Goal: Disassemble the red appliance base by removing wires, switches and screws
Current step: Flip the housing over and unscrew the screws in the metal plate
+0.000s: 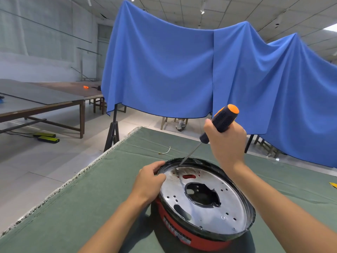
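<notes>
The red appliance base lies on the green table cover, with a black rim and a round silver metal plate facing up. The plate has a large dark opening in its middle and several small holes. My left hand grips the rim at the far left side. My right hand holds a black and orange screwdriver by its handle. Its thin shaft slants down and left, with the tip at a small screw near the plate's far edge.
A short loose wire with metal ends lies on the green cover beyond the base. A blue cloth hangs behind the table on black stands. Long wooden tables stand at the left. The cover's frayed edge runs along the left side.
</notes>
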Tool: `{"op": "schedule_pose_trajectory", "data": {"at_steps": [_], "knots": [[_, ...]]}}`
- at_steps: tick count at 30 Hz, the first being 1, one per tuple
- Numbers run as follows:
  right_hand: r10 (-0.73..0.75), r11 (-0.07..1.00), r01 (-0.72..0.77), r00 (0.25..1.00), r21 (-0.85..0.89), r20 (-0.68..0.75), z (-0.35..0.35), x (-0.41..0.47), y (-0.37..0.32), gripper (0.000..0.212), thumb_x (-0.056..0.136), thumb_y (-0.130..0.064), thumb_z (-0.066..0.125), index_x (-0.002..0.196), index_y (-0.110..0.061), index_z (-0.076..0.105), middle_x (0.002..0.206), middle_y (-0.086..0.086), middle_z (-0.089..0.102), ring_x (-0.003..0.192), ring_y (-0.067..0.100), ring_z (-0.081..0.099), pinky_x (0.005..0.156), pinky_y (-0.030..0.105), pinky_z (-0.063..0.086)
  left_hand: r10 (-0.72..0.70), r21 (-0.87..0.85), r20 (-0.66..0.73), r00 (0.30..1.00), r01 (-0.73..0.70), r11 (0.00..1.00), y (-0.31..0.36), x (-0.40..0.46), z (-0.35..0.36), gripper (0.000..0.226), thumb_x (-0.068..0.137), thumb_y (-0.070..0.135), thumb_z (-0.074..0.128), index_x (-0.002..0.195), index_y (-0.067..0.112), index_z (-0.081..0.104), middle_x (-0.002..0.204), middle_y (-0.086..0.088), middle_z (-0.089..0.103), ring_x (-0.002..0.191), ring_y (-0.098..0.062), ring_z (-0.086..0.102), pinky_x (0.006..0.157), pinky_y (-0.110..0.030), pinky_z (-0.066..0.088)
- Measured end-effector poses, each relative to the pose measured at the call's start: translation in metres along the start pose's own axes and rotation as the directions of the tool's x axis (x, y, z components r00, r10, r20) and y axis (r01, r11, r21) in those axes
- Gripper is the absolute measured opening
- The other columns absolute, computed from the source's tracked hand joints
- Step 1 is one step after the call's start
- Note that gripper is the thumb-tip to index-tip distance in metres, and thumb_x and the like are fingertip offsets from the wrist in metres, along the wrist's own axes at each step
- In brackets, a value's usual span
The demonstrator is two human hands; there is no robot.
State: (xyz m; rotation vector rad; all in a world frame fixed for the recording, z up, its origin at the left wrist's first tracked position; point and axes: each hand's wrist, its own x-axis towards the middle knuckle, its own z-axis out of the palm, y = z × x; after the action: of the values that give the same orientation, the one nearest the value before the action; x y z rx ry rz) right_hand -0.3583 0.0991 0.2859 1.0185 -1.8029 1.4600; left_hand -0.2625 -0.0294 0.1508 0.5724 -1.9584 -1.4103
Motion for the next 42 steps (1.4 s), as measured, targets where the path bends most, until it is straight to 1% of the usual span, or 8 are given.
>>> {"op": "schedule_pose_trajectory", "data": {"at_steps": [7, 17, 25, 29, 33, 35, 37, 42], "knots": [[0.026, 1.0, -0.026, 1.0, -0.002, 0.01, 0.006, 0.0, 0.008, 0.028, 0.073, -0.032, 0.054, 0.054, -0.016, 0.041, 0.036, -0.022, 0.047, 0.044, -0.006, 0.048, 0.047, 0.006, 0.034, 0.014, 0.014, 0.009, 1.0, -0.015, 1.0, 0.003, -0.003, -0.001, 0.056, 0.059, 0.022, 0.048, 0.111, 0.026, 0.069, 0.104, 0.016, 0.07, 0.102, -0.004, 0.063, 0.095, -0.037, 0.05], [0.031, 1.0, -0.03, 0.999, -0.001, 0.04, 0.008, 0.0, 0.014, 0.027, 0.072, -0.034, 0.051, 0.052, -0.02, 0.04, 0.042, -0.019, 0.057, 0.045, -0.002, 0.048, 0.048, 0.008, 0.036, 0.02, 0.048, 0.019, 1.0, -0.021, 0.999, 0.005, -0.002, -0.003, 0.06, 0.06, 0.024, 0.046, 0.117, 0.023, 0.066, 0.109, 0.012, 0.069, 0.103, -0.004, 0.062, 0.095, -0.035, 0.049], [0.027, 0.999, -0.026, 1.0, -0.039, 0.016, 0.008, 0.004, 0.015, 0.035, 0.076, -0.028, 0.057, 0.051, -0.021, 0.033, 0.037, -0.018, 0.045, 0.043, 0.002, 0.042, 0.044, 0.009, 0.032, 0.014, 0.039, 0.029, 0.999, -0.015, 0.999, 0.004, -0.003, -0.003, 0.061, 0.061, 0.024, 0.047, 0.119, 0.021, 0.066, 0.11, 0.011, 0.069, 0.103, -0.004, 0.062, 0.096, -0.035, 0.049], [0.048, 0.997, -0.046, 0.998, -0.068, 0.03, 0.01, 0.007, 0.017, 0.036, 0.078, -0.026, 0.058, 0.052, -0.017, 0.034, 0.037, -0.018, 0.045, 0.044, 0.002, 0.043, 0.045, 0.009, 0.033, 0.021, 0.056, 0.026, 0.999, -0.022, 0.998, 0.007, -0.004, -0.005, 0.057, 0.061, 0.024, 0.047, 0.114, 0.025, 0.068, 0.098, 0.021, 0.068, 0.098, 0.0, 0.063, 0.094, -0.033, 0.05], [0.091, 0.993, -0.086, 0.995, -0.085, 0.052, 0.016, 0.013, 0.014, 0.034, 0.072, -0.037, 0.05, 0.056, -0.007, 0.046, 0.044, -0.009, 0.055, 0.051, 0.011, 0.046, 0.048, 0.018, 0.036, 0.024, 0.08, 0.044, 0.999, -0.028, 0.996, 0.008, -0.004, -0.007, 0.054, 0.061, 0.025, 0.047, 0.111, 0.029, 0.068, 0.092, 0.028, 0.067, 0.096, 0.003, 0.062, 0.093, -0.032, 0.05], [0.101, 0.992, -0.096, 0.994, -0.087, 0.052, 0.019, 0.018, 0.014, 0.032, 0.075, -0.032, 0.052, 0.054, -0.01, 0.045, 0.041, -0.01, 0.054, 0.049, 0.009, 0.046, 0.046, 0.016, 0.034, 0.026, 0.084, 0.051, 0.998, -0.031, 0.996, 0.008, -0.005, -0.008, 0.053, 0.062, 0.025, 0.047, 0.111, 0.029, 0.068, 0.093, 0.028, 0.067, 0.097, 0.001, 0.062, 0.093, -0.033, 0.05], [0.109, 0.989, -0.104, 0.993, -0.109, 0.046, 0.023, 0.023, 0.014, 0.034, 0.078, -0.028, 0.055, 0.051, -0.015, 0.039, 0.038, -0.01, 0.049, 0.048, 0.01, 0.043, 0.048, 0.022, 0.034, 0.028, 0.082, 0.055, 0.998, -0.033, 0.996, 0.008, -0.004, -0.008, 0.053, 0.062, 0.024, 0.048, 0.111, 0.029, 0.068, 0.093, 0.028, 0.067, 0.098, 0.0, 0.062, 0.094, -0.034, 0.05], [0.178, 0.979, -0.172, 0.983, -0.109, 0.047, 0.03, 0.032, 0.017, 0.034, 0.081, -0.027, 0.059, 0.053, -0.015, 0.043, 0.047, -0.003, 0.051, 0.051, 0.015, 0.044, 0.051, 0.028, 0.035, 0.028, 0.068, 0.067, 0.997, -0.032, 0.997, 0.006, -0.002, -0.007, 0.057, 0.062, 0.024, 0.047, 0.116, 0.027, 0.066, 0.104, 0.019, 0.069, 0.101, -0.002, 0.062, 0.095, -0.035, 0.049]]}}
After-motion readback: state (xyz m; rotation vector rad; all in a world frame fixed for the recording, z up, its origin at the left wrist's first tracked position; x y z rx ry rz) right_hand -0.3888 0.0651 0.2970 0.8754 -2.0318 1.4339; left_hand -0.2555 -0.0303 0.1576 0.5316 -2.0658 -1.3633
